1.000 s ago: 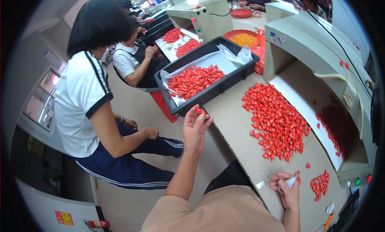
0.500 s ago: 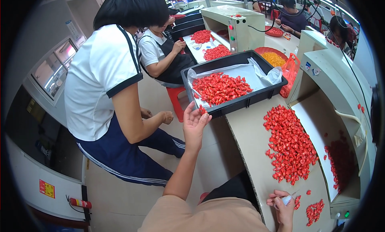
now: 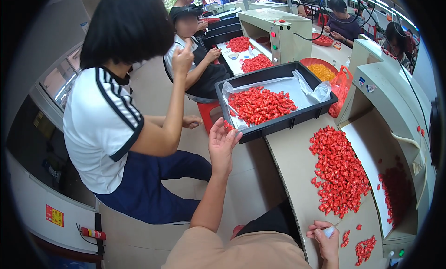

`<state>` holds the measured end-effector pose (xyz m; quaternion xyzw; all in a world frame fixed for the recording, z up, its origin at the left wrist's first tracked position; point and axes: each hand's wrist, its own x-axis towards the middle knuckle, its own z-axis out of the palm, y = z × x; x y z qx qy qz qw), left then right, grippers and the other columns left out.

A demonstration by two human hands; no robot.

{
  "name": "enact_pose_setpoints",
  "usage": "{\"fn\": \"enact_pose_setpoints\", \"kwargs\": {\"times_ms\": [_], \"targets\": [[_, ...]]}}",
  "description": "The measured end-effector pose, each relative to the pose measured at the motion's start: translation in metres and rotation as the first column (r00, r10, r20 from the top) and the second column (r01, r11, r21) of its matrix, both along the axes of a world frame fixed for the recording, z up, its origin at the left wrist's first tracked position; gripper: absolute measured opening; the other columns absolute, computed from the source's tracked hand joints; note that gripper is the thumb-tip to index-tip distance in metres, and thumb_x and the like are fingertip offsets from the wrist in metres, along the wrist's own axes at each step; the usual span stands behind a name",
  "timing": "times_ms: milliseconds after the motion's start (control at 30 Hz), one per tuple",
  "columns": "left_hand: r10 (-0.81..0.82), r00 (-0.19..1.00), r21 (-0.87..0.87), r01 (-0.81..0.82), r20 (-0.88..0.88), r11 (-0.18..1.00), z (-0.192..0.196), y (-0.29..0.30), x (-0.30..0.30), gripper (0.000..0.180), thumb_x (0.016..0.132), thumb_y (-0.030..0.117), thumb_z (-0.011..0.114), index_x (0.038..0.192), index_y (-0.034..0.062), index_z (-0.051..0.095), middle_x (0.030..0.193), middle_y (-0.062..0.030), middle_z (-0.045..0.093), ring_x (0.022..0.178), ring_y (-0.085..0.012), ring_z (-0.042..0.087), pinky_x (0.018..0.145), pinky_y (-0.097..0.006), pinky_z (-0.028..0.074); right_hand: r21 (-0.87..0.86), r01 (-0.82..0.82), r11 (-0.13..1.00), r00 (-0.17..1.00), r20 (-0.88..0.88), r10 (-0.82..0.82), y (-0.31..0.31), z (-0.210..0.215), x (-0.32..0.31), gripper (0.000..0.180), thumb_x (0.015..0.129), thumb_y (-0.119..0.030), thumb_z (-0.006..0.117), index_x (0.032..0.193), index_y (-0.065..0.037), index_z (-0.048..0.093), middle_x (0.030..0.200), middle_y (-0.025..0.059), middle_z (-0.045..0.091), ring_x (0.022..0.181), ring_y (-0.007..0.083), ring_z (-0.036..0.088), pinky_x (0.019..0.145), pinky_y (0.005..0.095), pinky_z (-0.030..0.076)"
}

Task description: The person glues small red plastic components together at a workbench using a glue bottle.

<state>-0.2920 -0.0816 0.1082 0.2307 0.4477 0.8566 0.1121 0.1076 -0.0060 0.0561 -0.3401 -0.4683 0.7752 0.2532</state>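
Observation:
My left hand [image 3: 221,146] is raised beside the near-left corner of a black plastic tray [image 3: 288,121], pinching a small shiny red piece [image 3: 228,126] between thumb and fingers. Inside the tray, on a white liner, lies a heap of similar red pieces [image 3: 262,105]. My right hand [image 3: 326,241] rests low over the workbench [image 3: 289,162], its fingers closed round a small white bottle [image 3: 329,231] with a thin needle-like tip. Next to this hand lie a few red pieces [image 3: 345,239] and a small red pile [image 3: 365,249]. A larger red heap [image 3: 339,169] spreads farther up the bench.
A grey machine housing [image 3: 385,97] with an open bay borders the bench at right. Behind the tray are a red bag [image 3: 341,90] and a bowl of yellow pieces [image 3: 321,72]. One person [image 3: 100,125] stands close at left; another sits on a red stool [image 3: 207,112].
The standing person has shifted left and raised one hand. My view has moved slightly; my left hand still pinches the red piece. The bottle in my right hand has turned a little.

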Motion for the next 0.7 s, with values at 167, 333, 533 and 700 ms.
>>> {"fn": "enact_pose_setpoints", "kwargs": {"times_ms": [167,333,533,700], "targets": [[-0.050,0.999,-0.001,0.050,0.007,0.999,0.002,-0.001,0.018,0.045,0.091,0.000,0.056,0.133,0.0036,0.039,0.112,-0.0074,0.053,0.102,-0.0142,0.058,0.090,-0.033,0.054,0.086,-0.161,0.983,0.987,0.035,0.159,0.008,0.015,-0.023,0.021,0.088,0.002,0.059,0.108,0.007,0.059,0.098,0.0183,0.066,0.083,0.0228,0.068,0.077,0.0333,0.057],[-0.189,0.981,0.048,0.187,0.042,0.981,0.003,0.012,0.052,0.047,0.090,-0.002,0.057,0.134,0.0050,0.041,0.108,-0.0060,0.058,0.097,-0.0152,0.062,0.092,-0.038,0.054,0.158,-0.201,0.967,0.979,-0.004,0.204,0.016,0.041,-0.061,0.017,0.088,0.000,0.060,0.104,0.005,0.061,0.098,0.0154,0.067,0.087,0.0192,0.067,0.081,0.0319,0.055],[-0.363,0.906,0.012,0.369,0.217,0.929,-0.005,0.035,0.082,0.046,0.091,-0.001,0.056,0.135,0.0031,0.044,0.110,-0.0050,0.056,0.097,-0.0151,0.060,0.093,-0.037,0.053,0.426,-0.170,0.889,0.969,-0.093,0.230,0.041,0.069,-0.129,0.012,0.091,-0.003,0.059,0.102,0.001,0.063,0.104,0.0107,0.066,0.096,0.0166,0.063,0.085,0.0301,0.053],[-0.543,0.808,-0.132,0.579,0.229,0.805,0.019,0.026,0.150,0.044,0.088,-0.001,0.061,0.130,-0.0025,0.048,0.111,-0.0090,0.055,0.097,-0.0197,0.062,0.089,-0.037,0.052,0.273,0.032,0.961,0.965,-0.258,0.041,0.049,0.072,-0.106,0.011,0.090,-0.002,0.059,0.099,0.002,0.063,0.107,0.0124,0.062,0.097,0.0175,0.063,0.084,0.0299,0.055]]}}
